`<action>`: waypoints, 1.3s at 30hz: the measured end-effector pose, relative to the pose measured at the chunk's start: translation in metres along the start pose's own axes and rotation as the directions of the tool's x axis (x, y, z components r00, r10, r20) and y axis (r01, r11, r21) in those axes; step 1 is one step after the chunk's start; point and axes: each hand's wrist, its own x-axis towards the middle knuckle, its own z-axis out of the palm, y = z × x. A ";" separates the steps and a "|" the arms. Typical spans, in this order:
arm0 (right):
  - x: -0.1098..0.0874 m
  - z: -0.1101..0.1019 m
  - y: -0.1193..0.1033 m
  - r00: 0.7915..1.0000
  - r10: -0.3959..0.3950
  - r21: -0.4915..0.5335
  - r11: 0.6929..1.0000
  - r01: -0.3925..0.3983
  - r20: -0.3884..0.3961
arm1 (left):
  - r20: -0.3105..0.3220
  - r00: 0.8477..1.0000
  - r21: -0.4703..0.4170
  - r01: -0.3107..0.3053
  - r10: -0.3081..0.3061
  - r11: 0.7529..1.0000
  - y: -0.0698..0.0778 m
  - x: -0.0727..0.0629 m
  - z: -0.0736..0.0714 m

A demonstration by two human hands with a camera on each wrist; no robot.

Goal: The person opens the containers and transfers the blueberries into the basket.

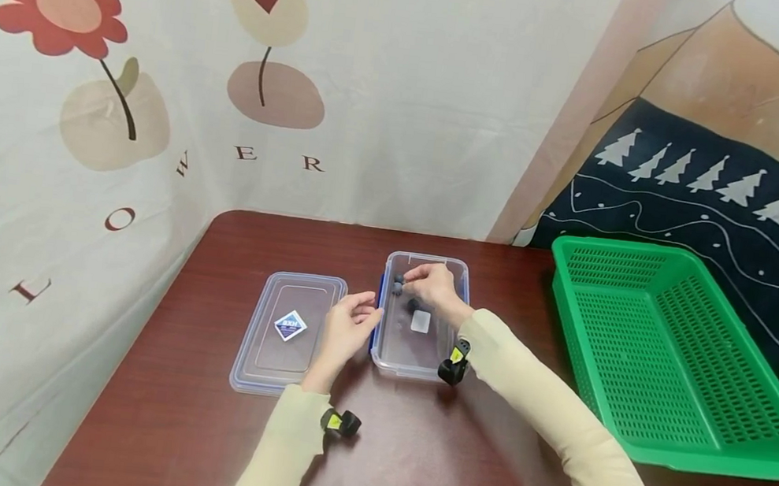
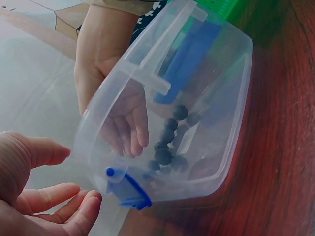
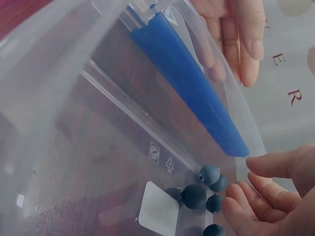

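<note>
Inside a clear plastic container (image 1: 448, 360) lie several small dark-blue balls (image 3: 193, 196) that look like blueberries, bunched toward its far left part. My right hand (image 1: 433, 286) reaches into the container from above. Its loosely bent fingers are right beside the balls, and in the right wrist view a gap shows between thumb and fingers with nothing in it. My left hand (image 1: 349, 330) stays outside the container's left side, fingers loosely bent and holding nothing, near a blue side clip (image 2: 129, 189). A white square label (image 3: 158, 209) shows at the container's bottom.
A clear lid (image 1: 315, 299) with a blue-and-white diamond sticker lies flat on the brown table (image 1: 165, 409), left of the container. A large green perforated basket (image 1: 633, 364) stands at the right. Printed cloths (image 1: 414, 79) hang behind the table.
</note>
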 end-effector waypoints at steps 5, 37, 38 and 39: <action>0.001 -0.002 0.005 1.000 0.011 -0.037 0.999 -0.011 0.007 | 0.018 1.000 -0.012 0.017 -0.016 1.000 -0.003 -0.002 0.004; -0.004 0.012 0.018 1.000 -0.004 -0.252 0.968 0.009 0.019 | 0.022 1.000 -0.033 0.009 -0.008 0.999 -0.007 -0.004 0.007; -0.004 0.012 0.019 1.000 -0.003 -0.248 0.969 0.008 0.022 | 0.023 1.000 -0.035 0.014 -0.013 0.999 -0.007 -0.004 0.007; -0.004 0.012 0.019 1.000 -0.003 -0.243 0.970 0.009 0.025 | 0.024 1.000 -0.036 0.016 -0.015 0.999 -0.007 -0.004 0.007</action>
